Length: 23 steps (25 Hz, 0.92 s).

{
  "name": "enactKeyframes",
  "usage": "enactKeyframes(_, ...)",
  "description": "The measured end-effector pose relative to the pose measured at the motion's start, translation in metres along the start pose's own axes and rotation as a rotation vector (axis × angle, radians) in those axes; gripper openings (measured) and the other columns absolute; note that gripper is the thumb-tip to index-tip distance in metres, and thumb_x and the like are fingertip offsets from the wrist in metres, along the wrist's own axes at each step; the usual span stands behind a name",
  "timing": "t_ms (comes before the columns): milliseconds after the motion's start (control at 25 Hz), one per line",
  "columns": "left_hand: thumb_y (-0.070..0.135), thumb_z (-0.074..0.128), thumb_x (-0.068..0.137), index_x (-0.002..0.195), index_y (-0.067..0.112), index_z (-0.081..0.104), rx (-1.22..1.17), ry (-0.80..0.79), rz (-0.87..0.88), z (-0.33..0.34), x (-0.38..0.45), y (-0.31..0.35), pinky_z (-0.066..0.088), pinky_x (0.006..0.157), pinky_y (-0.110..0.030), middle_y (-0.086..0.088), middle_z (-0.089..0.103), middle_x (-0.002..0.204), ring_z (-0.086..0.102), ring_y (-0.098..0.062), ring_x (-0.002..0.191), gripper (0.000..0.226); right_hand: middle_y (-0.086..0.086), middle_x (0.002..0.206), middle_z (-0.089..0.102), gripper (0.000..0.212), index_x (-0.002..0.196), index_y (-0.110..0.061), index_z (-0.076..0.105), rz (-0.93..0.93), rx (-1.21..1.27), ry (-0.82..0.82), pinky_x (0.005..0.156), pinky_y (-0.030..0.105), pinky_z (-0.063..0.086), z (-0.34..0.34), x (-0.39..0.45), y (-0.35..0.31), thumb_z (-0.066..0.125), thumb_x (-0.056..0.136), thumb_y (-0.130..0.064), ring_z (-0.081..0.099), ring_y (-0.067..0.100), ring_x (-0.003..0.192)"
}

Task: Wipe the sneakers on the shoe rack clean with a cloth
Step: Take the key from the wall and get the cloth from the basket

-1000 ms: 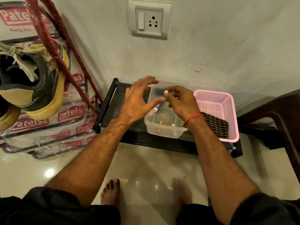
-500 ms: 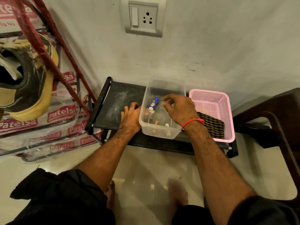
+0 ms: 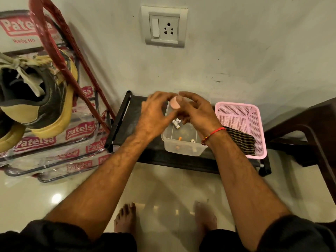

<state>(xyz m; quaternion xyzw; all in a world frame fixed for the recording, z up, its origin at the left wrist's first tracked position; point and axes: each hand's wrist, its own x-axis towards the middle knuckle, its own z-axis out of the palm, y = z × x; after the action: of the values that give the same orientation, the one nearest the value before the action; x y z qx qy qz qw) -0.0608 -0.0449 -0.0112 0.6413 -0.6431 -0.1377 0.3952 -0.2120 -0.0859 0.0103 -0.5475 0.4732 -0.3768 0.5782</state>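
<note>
- My left hand [image 3: 154, 115] and right hand [image 3: 197, 113] meet above the far end of a clear plastic tub [image 3: 181, 140]; the fingers of both curl toward each other.
- Between them sits a small pale pink round object [image 3: 175, 102]. My right thumb and fingers pinch it; my left fingertips curl beside it, and I cannot tell whether they grip it.
- The tub stands on a low black table [image 3: 127, 120] against the wall, its long axis running near to far. A few small tubes lie on its bottom.
- Just right of the tub, on the same table, is a pink mesh basket [image 3: 241, 113]. A dark checked cloth [image 3: 240, 140] lies folded in its near part, draped over the near-left rim, its long axis running left to right.
- Far left, one sneaker [image 3: 38, 99], dark with a yellow sole, rests on the shoe rack [image 3: 60, 57] behind a red slanted bar. Its long axis runs roughly near to far, opening and laces face up, and the yellow-soled end hangs toward me. The yellow edge of a second sneaker [image 3: 9, 137] shows at the left border.
- Both sneakers are well apart from the cloth and from my hands.
- A red thread bracelet [image 3: 214, 133] circles my right wrist.
- A switch and socket plate [image 3: 164, 27] is on the wall above the table.
</note>
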Motion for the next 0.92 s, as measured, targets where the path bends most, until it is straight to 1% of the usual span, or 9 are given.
enactKeyframes(160,0.047,0.078,0.084,0.151,0.035,0.040,0.109,-0.153,-0.184,0.002,0.000,-0.013,0.034,0.115,-0.059,0.001,0.037,0.153,0.044,-0.024,0.135,0.079,0.001,0.105,0.069,0.025,0.116,-0.021,0.067,-0.077,-0.628,0.068,0.080,0.026,0.052,-0.020,0.000,0.012,0.071,0.092,-0.025,0.062,0.012,0.089)
enactKeyframes(240,0.037,0.074,0.090,0.146,0.029,0.050,0.038,-0.082,-0.315,-0.009,-0.002,-0.027,0.040,0.115,-0.050,-0.001,0.038,0.151,0.048,-0.025,0.133,0.062,0.003,0.112,0.069,0.029,0.118,-0.023,0.067,-0.033,-0.843,-0.021,0.096,0.037,0.052,-0.026,0.000,0.022,0.072,0.090,-0.030,0.061,0.021,0.105)
enactKeyframes(320,0.036,0.068,0.095,0.140,0.023,0.058,0.042,-0.090,-0.428,-0.012,-0.008,-0.032,0.041,0.112,-0.035,-0.003,0.044,0.148,0.050,-0.022,0.133,0.048,0.003,0.114,0.070,0.030,0.118,-0.022,0.067,-0.062,-0.860,-0.018,0.101,0.041,0.049,-0.028,0.002,0.023,0.073,0.090,-0.029,0.061,0.026,0.110)
enactKeyframes(400,0.042,0.061,0.099,0.140,0.022,0.058,0.061,-0.218,-0.498,-0.009,-0.012,-0.025,0.043,0.107,-0.035,-0.003,0.049,0.148,0.052,-0.021,0.131,0.046,0.006,0.114,0.069,0.030,0.119,-0.017,0.067,-0.110,-0.807,0.078,0.098,0.029,0.046,-0.034,0.003,0.017,0.072,0.090,-0.020,0.061,0.026,0.110)
enactKeyframes(480,0.048,0.053,0.101,0.142,0.021,0.056,0.036,-0.338,-0.539,-0.010,-0.016,-0.012,0.054,0.094,-0.036,0.000,0.059,0.138,0.066,-0.020,0.109,0.049,0.011,0.119,0.065,0.033,0.125,-0.013,0.064,-0.102,-0.790,0.177,0.092,0.024,0.040,-0.043,-0.002,0.011,0.069,0.092,-0.016,0.058,0.026,0.113)
enactKeyframes(560,0.050,0.045,0.104,0.144,0.023,0.052,0.033,-0.416,-0.603,-0.015,-0.024,-0.001,0.058,0.068,-0.030,0.005,0.061,0.121,0.071,-0.017,0.080,0.048,0.014,0.125,0.062,0.040,0.132,-0.008,0.058,-0.040,-0.835,0.178,0.098,0.030,0.040,-0.048,-0.014,0.011,0.066,0.094,-0.017,0.054,0.029,0.119)
enactKeyframes(640,0.047,0.042,0.106,0.148,0.025,0.046,-0.087,-0.473,-0.662,-0.017,-0.037,0.006,0.059,0.058,-0.028,0.006,0.058,0.120,0.073,-0.017,0.070,0.047,0.014,0.130,0.058,0.044,0.136,-0.008,0.053,0.018,-0.842,0.137,0.103,0.034,0.040,-0.048,-0.028,0.017,0.065,0.095,-0.018,0.051,0.029,0.124)
enactKeyframes(760,0.032,0.043,0.109,0.148,0.023,0.041,-0.437,-0.494,-0.719,-0.016,-0.058,0.018,0.064,0.065,-0.035,0.004,0.063,0.116,0.077,-0.026,0.077,0.041,0.015,0.126,0.059,0.039,0.132,-0.009,0.055,0.056,-0.774,0.177,0.101,0.036,0.045,-0.049,-0.037,0.022,0.064,0.094,-0.011,0.055,0.031,0.121)
enactKeyframes(920,0.013,0.039,0.109,0.137,0.018,0.052,-0.556,-0.267,-0.745,-0.017,-0.071,0.021,0.065,0.074,-0.041,-0.016,0.065,0.125,0.078,-0.027,0.082,0.031,0.012,0.121,0.069,0.036,0.127,-0.011,0.062,0.060,-0.760,0.104,0.098,0.036,0.049,-0.037,-0.044,0.027,0.065,0.092,-0.009,0.062,0.031,0.114)
